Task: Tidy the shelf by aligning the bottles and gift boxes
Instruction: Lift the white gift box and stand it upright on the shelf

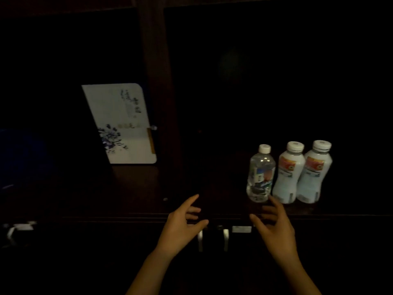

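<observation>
Three bottles (289, 173) amid near-black shelf (136, 188)

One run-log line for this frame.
left hand open | right hand open, near clear water bottle | gift box leaning

1. Dark wooden shelf (131, 188): an upright divider post (157, 81) splits it into left and right bays.
2. Left bay: white flat gift box with floral print (121, 124) stands leaning, its right edge just beside the post.
3. Right bay: three bottles in a row near the front edge. Clear plastic water bottle (260, 173) leftmost; first white plastic drink bottle (289, 173) in the middle; second white plastic drink bottle (313, 173) rightmost, touching the first.
4. Below the shelf edge: two metal cabinet handles (225, 239) side by side.
</observation>
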The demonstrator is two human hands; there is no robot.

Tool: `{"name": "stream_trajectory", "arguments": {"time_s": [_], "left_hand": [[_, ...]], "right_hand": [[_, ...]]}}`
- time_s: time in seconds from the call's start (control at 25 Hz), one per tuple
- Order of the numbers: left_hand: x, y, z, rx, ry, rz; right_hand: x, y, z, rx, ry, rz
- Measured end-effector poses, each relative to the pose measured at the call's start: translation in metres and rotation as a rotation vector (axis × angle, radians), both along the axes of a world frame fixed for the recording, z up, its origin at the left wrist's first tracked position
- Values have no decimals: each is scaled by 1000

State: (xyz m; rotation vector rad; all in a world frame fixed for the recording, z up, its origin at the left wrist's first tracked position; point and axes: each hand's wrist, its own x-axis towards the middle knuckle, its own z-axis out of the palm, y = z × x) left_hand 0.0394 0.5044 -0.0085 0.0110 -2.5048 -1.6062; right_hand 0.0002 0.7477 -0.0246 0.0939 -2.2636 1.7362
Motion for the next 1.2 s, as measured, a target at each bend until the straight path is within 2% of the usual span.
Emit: {"name": "stream_trajectory", "arguments": {"time_s": [0.2,0.48,0.88,1.2], "left_hand": [[72,-120,5,-66,-11,149],[106,-227,35,-58,17,301],[18,-329,59,-58,79,309],[-73,-398,100,-62,155,328]], "right_hand": [[59,-116,16,161,-1,230],[65,-230,41,285,88,316],[-27,-332,56,256,191,235],[-131,-391,110,193,225,93]]}}
